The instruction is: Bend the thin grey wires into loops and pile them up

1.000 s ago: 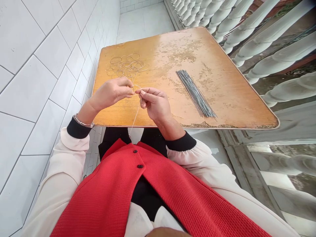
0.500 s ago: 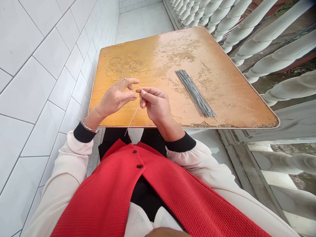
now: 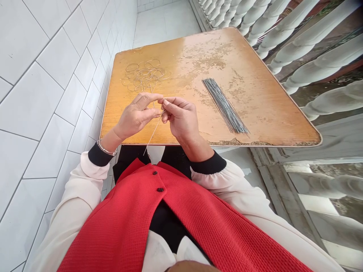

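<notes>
Both my hands meet over the near left part of a worn wooden table (image 3: 255, 94). My left hand (image 3: 136, 117) and my right hand (image 3: 180, 119) pinch a thin pale wire (image 3: 153, 132) between fingertips. The wire's free end slants down past the table's front edge toward my lap. Just beyond my hands lies a pile of bent wire rings (image 3: 144, 73). A bundle of straight dark wires (image 3: 225, 105) lies to the right of my right hand, apart from it.
A white tiled wall (image 3: 42, 75) runs close along the table's left side. White stone balusters (image 3: 297, 41) line the right side. A tiled floor strip (image 3: 167, 22) lies beyond the table. My red vest and cream sleeves fill the lower view.
My left hand has shifted right and closed in on my right hand's fingertips. The small loop seen at the fingertips earlier is now hidden between them.
</notes>
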Motion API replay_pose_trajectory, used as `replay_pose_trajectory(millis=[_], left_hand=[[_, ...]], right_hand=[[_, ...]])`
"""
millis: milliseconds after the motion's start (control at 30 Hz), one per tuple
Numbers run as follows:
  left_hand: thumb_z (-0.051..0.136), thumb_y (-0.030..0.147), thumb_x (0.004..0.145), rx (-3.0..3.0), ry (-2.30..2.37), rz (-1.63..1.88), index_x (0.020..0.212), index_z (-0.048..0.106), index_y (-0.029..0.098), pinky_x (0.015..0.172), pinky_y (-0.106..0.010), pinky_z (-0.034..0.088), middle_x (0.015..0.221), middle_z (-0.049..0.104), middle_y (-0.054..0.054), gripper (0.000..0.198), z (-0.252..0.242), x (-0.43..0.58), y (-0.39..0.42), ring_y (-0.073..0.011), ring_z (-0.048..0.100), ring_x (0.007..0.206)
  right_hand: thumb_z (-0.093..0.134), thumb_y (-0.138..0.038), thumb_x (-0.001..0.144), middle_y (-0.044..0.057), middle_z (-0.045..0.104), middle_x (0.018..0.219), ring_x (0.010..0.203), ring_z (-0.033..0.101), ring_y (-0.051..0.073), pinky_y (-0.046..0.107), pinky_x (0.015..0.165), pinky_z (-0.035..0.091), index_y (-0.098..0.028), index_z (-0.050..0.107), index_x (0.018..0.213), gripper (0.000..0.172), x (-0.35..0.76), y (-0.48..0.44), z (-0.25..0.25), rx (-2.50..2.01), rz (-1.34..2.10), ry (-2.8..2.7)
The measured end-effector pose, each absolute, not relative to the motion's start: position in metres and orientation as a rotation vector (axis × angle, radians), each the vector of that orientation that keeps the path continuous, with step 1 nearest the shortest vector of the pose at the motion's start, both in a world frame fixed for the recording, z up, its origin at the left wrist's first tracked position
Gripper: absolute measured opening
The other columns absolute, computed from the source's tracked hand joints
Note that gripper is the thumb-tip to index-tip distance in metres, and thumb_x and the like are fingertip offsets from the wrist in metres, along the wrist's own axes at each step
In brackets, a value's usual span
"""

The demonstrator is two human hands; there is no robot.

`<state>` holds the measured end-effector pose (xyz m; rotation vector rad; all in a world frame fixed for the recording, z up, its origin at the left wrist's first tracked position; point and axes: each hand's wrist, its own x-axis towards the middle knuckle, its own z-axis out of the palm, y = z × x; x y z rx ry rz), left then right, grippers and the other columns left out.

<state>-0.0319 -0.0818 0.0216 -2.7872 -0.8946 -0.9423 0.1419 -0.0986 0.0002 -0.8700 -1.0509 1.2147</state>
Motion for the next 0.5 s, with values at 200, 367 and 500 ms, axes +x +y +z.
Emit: replay_pose_trajectory(millis=[200,367,500], left_hand=[[0.036,0.034,0.107,-2.767,-0.928,-0.971,0.107,0.067,0.030,0.090,-0.044,0.061,0.130,0.067,-0.005,0.031,0.017,-0.030,-0.085,-0.0200,0.063,0.123],[0.039,0.033,0.106,-2.739,-0.941,-1.037,0.106,0.067,0.030,0.096,-0.045,0.058,0.127,0.068,-0.005,0.028,0.012,-0.029,-0.085,-0.0196,0.063,0.120],[0.038,0.033,0.107,-2.751,-0.941,-0.996,0.110,0.066,0.031,0.095,-0.043,0.058,0.127,0.066,-0.006,0.028,0.010,-0.029,-0.086,-0.0197,0.061,0.120]], right_hand=[[0.074,-0.035,0.088,-0.002,0.062,0.072,0.049,0.052,0.005,0.021,0.048,0.043,-0.020,0.072,0.079,0.017,0.143,-0.102,0.002,-0.837,1.253,-1.032],[0.078,-0.031,0.083,-0.002,0.065,0.069,0.050,0.055,0.007,0.022,0.049,0.047,-0.020,0.076,0.083,0.011,0.145,-0.105,0.001,-0.856,1.301,-1.027],[0.081,-0.032,0.081,-0.002,0.065,0.067,0.052,0.058,0.008,0.023,0.052,0.051,-0.020,0.077,0.083,0.014,0.145,-0.107,-0.001,-0.841,1.284,-1.018]])
